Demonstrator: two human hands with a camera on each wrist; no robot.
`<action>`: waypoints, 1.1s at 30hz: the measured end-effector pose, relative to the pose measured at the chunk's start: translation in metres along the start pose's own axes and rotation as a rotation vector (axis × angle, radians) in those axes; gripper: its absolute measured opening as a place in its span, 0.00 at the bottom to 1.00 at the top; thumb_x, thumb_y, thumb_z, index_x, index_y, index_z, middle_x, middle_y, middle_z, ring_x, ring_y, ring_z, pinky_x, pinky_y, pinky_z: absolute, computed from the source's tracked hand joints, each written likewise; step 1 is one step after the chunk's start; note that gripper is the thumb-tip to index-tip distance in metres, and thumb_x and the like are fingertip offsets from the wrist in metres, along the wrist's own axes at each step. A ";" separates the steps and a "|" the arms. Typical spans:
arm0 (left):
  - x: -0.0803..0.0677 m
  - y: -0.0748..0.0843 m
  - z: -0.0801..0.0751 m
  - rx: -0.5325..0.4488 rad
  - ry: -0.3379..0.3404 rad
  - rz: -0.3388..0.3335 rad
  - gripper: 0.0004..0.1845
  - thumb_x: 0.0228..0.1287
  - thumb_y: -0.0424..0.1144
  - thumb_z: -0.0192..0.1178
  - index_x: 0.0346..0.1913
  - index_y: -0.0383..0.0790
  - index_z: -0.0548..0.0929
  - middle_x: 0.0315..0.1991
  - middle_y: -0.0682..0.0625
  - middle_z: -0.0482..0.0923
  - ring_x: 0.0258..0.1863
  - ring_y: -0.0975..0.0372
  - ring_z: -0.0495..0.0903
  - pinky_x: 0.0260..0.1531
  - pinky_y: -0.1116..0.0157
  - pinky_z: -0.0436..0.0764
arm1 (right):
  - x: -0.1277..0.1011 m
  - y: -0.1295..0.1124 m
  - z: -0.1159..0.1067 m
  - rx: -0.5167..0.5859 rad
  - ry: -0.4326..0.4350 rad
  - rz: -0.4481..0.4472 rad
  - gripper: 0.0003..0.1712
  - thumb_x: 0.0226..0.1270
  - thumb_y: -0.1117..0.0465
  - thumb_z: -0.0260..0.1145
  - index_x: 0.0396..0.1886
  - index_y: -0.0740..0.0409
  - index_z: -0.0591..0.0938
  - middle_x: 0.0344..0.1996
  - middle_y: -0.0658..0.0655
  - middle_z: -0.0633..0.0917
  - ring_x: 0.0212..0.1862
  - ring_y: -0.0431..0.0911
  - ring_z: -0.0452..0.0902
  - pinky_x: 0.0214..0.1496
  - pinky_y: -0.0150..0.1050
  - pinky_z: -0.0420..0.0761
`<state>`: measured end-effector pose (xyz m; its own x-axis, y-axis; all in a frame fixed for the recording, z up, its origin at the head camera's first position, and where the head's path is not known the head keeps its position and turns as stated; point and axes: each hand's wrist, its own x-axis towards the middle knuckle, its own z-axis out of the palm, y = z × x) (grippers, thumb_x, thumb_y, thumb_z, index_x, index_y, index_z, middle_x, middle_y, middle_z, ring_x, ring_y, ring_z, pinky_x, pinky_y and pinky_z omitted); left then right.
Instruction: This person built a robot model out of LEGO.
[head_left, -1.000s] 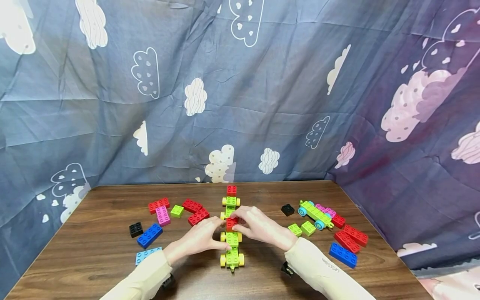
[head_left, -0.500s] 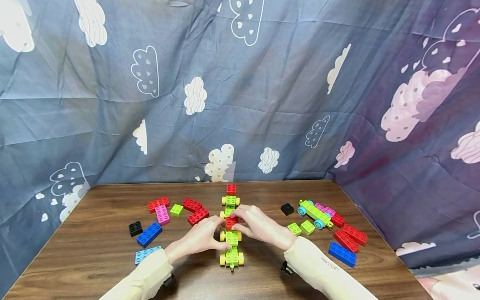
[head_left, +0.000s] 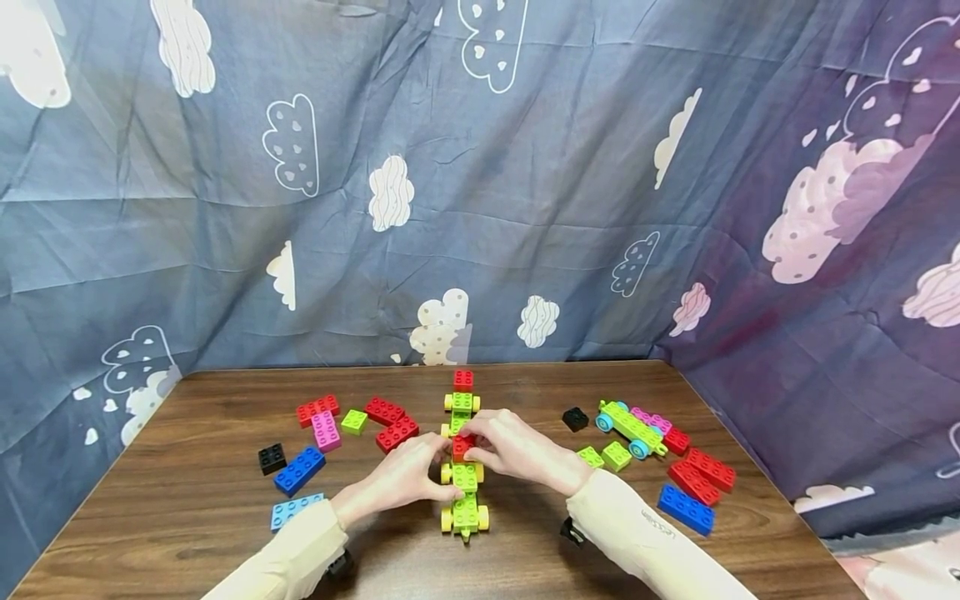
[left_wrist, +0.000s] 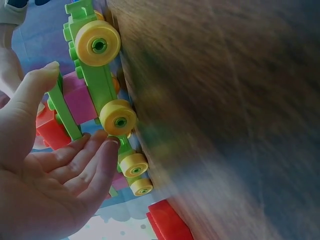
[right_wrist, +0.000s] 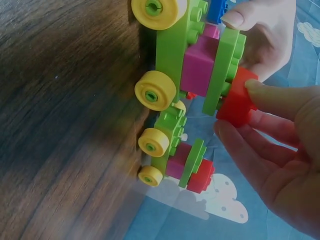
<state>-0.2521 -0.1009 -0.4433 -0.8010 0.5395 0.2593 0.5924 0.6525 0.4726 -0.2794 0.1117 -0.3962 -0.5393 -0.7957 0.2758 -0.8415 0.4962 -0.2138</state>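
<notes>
Wooden table (head_left: 187, 500) | right hand (head_left: 510, 450) fingers pinch red brick (right_wrist: 235, 97) | left hand (head_left: 401, 479) fingers relaxed beside green wagon (head_left: 463, 475)

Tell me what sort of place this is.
Probably a makeshift tabletop play or recording corner: a wooden table strewn with toy bricks, a cloud-print cloth backdrop hung around it, and both hands working on a green wheeled brick train.

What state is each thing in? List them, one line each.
Red brick: pinched by right hand, on the green plate.
Wheeled train: coupled in a row, on its wheels.
Left hand: fingers touching the train.
Second wheeled car: standing apart, untouched.
</notes>
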 end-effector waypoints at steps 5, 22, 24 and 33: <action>0.000 0.000 -0.001 0.009 0.005 -0.003 0.26 0.49 0.53 0.75 0.43 0.38 0.80 0.37 0.49 0.82 0.36 0.60 0.81 0.34 0.68 0.79 | 0.000 -0.003 -0.001 -0.036 0.011 0.007 0.10 0.66 0.58 0.69 0.45 0.56 0.85 0.39 0.52 0.86 0.37 0.41 0.81 0.41 0.31 0.80; 0.000 0.000 -0.002 0.008 0.008 -0.011 0.27 0.48 0.53 0.76 0.44 0.39 0.80 0.38 0.49 0.82 0.36 0.59 0.82 0.35 0.68 0.79 | 0.001 -0.004 -0.002 -0.007 -0.020 0.038 0.14 0.64 0.58 0.71 0.47 0.58 0.86 0.38 0.52 0.86 0.37 0.45 0.82 0.38 0.28 0.78; 0.000 0.001 -0.001 0.003 0.003 -0.010 0.27 0.49 0.53 0.76 0.44 0.39 0.80 0.38 0.49 0.83 0.37 0.59 0.82 0.36 0.67 0.80 | 0.001 -0.004 -0.003 -0.010 -0.034 0.041 0.15 0.65 0.58 0.71 0.48 0.58 0.87 0.39 0.53 0.86 0.38 0.45 0.83 0.39 0.29 0.78; -0.001 0.002 0.000 0.012 0.013 -0.001 0.27 0.49 0.53 0.75 0.45 0.39 0.80 0.37 0.49 0.82 0.36 0.59 0.81 0.34 0.68 0.79 | 0.000 -0.003 -0.002 -0.044 -0.043 0.003 0.14 0.68 0.59 0.67 0.50 0.58 0.86 0.43 0.53 0.87 0.39 0.39 0.82 0.43 0.31 0.81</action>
<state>-0.2504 -0.1006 -0.4427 -0.8026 0.5320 0.2698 0.5926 0.6591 0.4630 -0.2768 0.1105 -0.3930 -0.5406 -0.8080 0.2343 -0.8411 0.5126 -0.1726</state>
